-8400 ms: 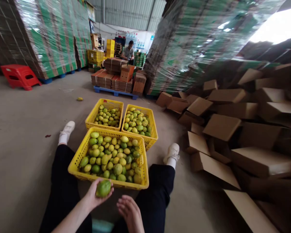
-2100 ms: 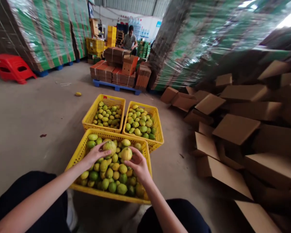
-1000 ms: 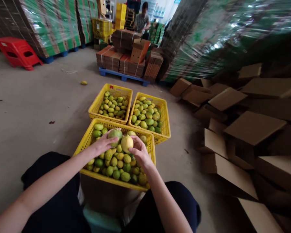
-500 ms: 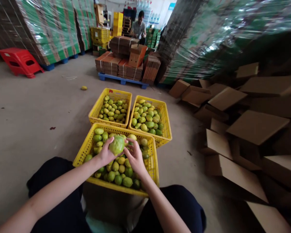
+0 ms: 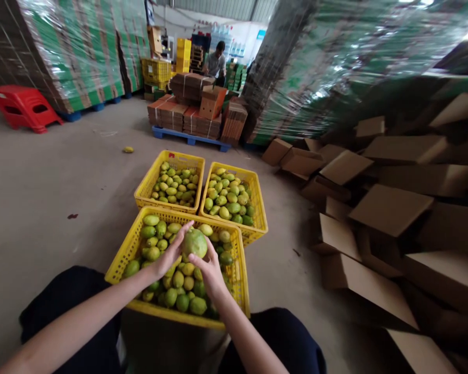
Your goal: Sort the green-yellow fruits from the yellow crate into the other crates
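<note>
Holding a green lemon (image 5: 195, 243) in their fingers (image 5: 183, 234), the left hand (image 5: 170, 257) and right hand (image 5: 211, 270) hovered over a yellow crate (image 5: 171, 315). A second crate (image 5: 259, 208) stood at one o'clock.

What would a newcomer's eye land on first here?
Probably the large green fruit between the left hand and right hand, above the near yellow crate of fruit at the centre. Next might come the jumbled cardboard boxes filling the right side. The bright red stool on the floor at the far left also stands out.
</note>
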Demonstrator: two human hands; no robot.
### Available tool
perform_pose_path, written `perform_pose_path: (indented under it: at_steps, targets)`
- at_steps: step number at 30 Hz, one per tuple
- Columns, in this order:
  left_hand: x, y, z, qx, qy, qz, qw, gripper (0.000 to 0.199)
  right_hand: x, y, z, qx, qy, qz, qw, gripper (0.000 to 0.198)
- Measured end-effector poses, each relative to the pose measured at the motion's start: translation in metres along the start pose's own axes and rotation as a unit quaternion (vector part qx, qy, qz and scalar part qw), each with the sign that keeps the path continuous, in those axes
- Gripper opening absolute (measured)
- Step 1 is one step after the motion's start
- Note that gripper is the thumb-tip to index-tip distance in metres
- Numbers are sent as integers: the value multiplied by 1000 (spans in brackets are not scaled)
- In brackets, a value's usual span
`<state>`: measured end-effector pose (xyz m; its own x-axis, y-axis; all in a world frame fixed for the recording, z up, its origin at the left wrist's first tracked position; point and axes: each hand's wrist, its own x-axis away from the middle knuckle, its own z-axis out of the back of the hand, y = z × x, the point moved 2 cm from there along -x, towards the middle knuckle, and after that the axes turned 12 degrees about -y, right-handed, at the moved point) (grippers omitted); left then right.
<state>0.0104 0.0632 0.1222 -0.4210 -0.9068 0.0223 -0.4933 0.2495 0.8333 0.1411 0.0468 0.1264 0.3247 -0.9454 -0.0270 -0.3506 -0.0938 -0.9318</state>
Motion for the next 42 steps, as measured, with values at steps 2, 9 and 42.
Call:
perform_pose_path:
  at_steps: [2, 9, 42]
  targets:
    - [-4, 8, 5, -22, 38, -22, 999, 61, -1, -6, 1, -72, -13, -23, 997, 59]
    - [-3, 50, 7, -128, 102, -132, 978, 60, -11, -24, 23, -36, 86, -13, 996, 47]
    - [-2, 45, 12, -128, 46, -57, 989, 47, -10, -40, 27, 121, 9, 65, 990, 62]
